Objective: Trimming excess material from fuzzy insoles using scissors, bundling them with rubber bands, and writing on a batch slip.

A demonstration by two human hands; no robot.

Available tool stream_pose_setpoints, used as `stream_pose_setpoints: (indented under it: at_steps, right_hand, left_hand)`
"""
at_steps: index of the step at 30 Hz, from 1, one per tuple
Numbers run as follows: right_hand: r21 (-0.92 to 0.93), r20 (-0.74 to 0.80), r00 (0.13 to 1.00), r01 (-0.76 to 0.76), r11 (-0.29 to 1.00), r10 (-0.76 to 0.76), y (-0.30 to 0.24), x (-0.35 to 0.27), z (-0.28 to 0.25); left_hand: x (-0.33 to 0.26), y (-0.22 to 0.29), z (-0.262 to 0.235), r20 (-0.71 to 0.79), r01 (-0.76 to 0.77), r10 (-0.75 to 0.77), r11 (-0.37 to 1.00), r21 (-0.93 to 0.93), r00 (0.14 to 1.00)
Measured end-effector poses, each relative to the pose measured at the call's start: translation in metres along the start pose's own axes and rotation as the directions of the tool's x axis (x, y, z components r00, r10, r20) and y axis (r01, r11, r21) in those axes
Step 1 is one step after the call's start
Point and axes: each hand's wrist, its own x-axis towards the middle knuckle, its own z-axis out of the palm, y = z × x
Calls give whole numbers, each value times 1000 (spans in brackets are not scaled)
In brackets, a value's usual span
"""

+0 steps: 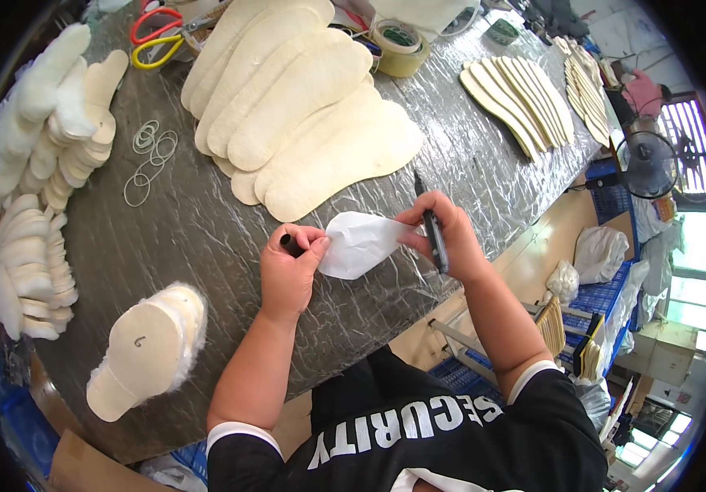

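Note:
A small crumpled white sheet, thin like paper or film, is stretched between my two hands above the dark table. Its left edge is pinched by my left hand, which also grips a black marker cap. My right hand is closed around an uncapped black marker, tip pointing away from me, and its fingertips hold the sheet's right edge. Just beyond the hands lies a fanned pile of large cream insoles. A short stack of fleecy insoles sits at the near left, with a dark handwritten mark on top.
Fluffy white insoles are heaped along the left edge. Rubber bands lie beside the cream pile. Scissors and tape rolls are at the back. More insoles line the far right; a fan stands beyond the table.

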Motion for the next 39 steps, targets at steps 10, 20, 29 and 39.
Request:
stream_pose_setpoints:
  at_steps: [10,20,29,39]
  right_hand:
    - [185,-155,980,-98,978,128,1,12,2]
    - [-508,433,771,637,580,-468,35,-5,-1]
    - [375,-78,992,117,920,-94,22,-1,26]
    - [351,-89,996,32,936,-1,46,30,46]
  left_hand:
    - [-6,7,8,-24,-173,177,978,114,984]
    - [-13,16,21,691,-714,185,129,688,699]
    - [-21,8,27,662,-667,97,200,718,743]
    - [-17,17,26,619,-609,-1,179,773,786]
